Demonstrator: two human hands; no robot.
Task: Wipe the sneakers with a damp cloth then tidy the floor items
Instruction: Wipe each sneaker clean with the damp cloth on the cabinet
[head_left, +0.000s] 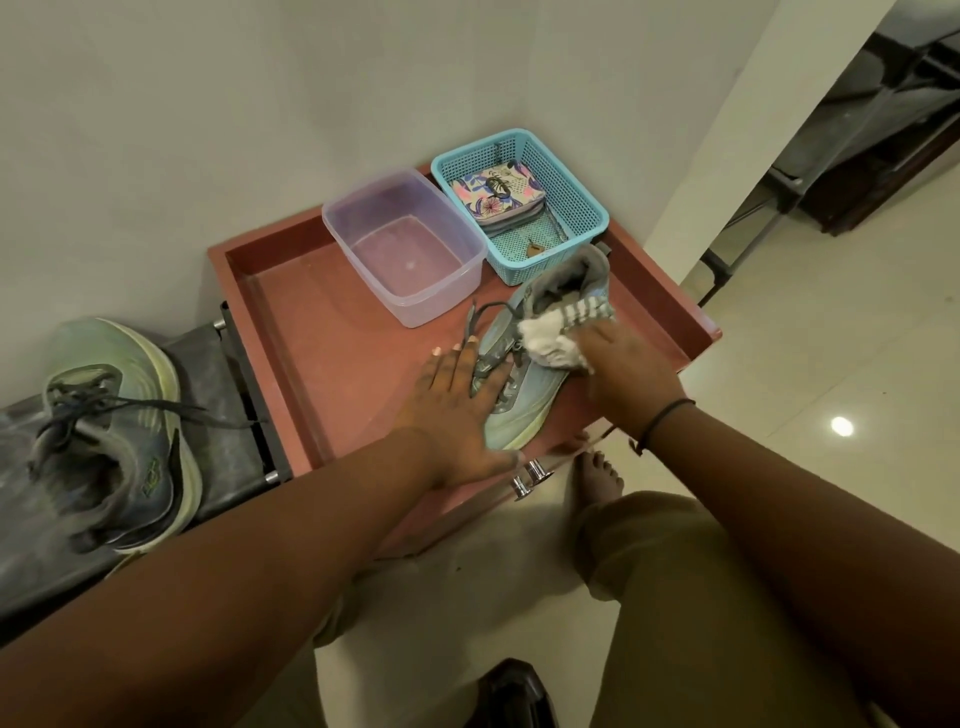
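The pale blue-grey sneaker with the lime sole (524, 410) lies between your hands, long axis slanting from toe near you to heel away and to the right, by the turquoise mesh basket (571, 208). Its grey laces trail loose. Your left hand (457, 410) lies flat with fingers spread on the laced side; your right hand (623, 369) presses the crumpled white and grey-striped cloth (556, 338) on the other flank. Beyond your fingers stands a clear plastic tub (405, 249). All rest on a red rimmed tabletop (322, 343) against a white wall; the matching second sneaker (114, 436) sits left of your left arm on a dark rack.
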